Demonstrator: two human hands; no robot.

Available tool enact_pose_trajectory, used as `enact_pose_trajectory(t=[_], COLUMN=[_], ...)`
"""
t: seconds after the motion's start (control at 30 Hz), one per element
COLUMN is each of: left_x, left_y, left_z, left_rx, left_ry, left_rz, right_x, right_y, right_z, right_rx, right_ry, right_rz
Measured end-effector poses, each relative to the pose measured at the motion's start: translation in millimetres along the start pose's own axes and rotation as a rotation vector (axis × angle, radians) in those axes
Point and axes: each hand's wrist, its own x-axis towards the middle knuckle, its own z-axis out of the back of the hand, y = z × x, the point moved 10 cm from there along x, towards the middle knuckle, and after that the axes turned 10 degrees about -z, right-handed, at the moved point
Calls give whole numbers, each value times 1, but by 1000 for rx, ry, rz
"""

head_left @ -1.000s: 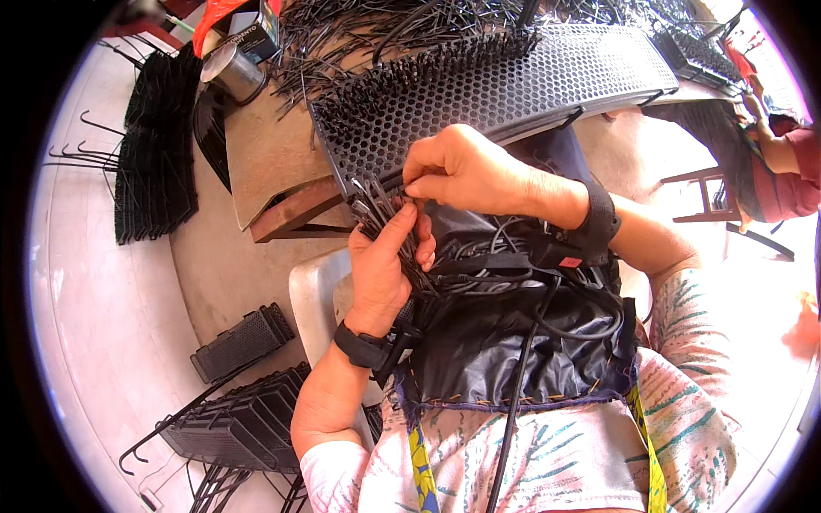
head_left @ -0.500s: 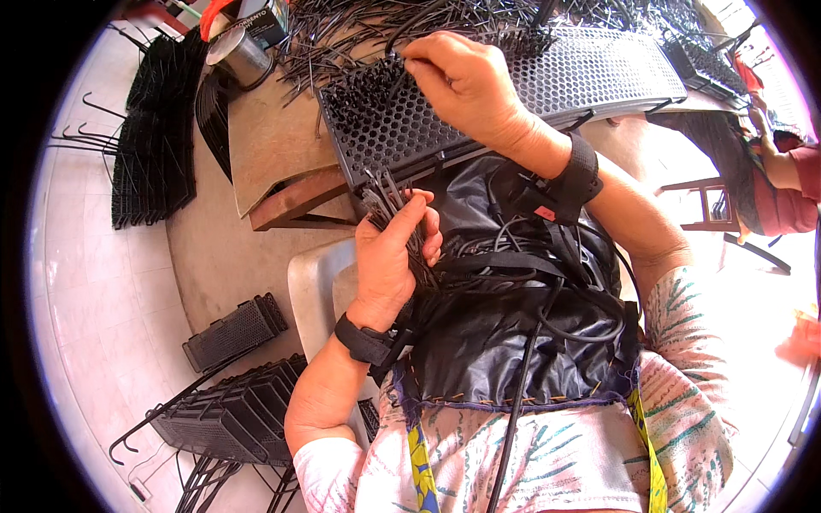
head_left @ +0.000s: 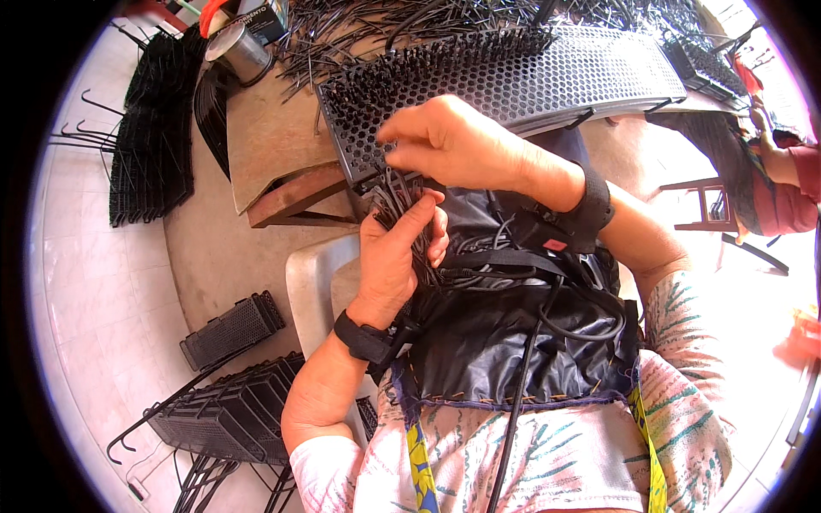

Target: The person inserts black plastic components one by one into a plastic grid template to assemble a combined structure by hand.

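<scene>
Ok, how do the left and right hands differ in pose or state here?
The left hand grips a bundle of thin dark strips; whether the right hand holds anything is unclear. The left hand is lower in the picture; the right hand is higher, overlapping the perforated panel. Both wrists wear black straps.

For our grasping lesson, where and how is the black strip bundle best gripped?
Probably pinch the bundle of black strips by its far ends, with the right hand coming from above and the right: the left hand grips it lower down, while the thin ends jut out.
</scene>
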Motion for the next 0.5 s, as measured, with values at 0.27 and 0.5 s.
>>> enact_pose_trajectory(t=[0.27, 0.5], left_x=[-2, -1], left_y=[-1, -6], left_z=[-8, -3], left_rx=[51, 5], left_ry=[116, 27], left_rz=[-27, -36], right_x=[-7, -14], right_y=[-28, -67], right_z=[2, 49], right_rx=[554, 665], right_ry=[49, -377], right_rz=[-60, -287])
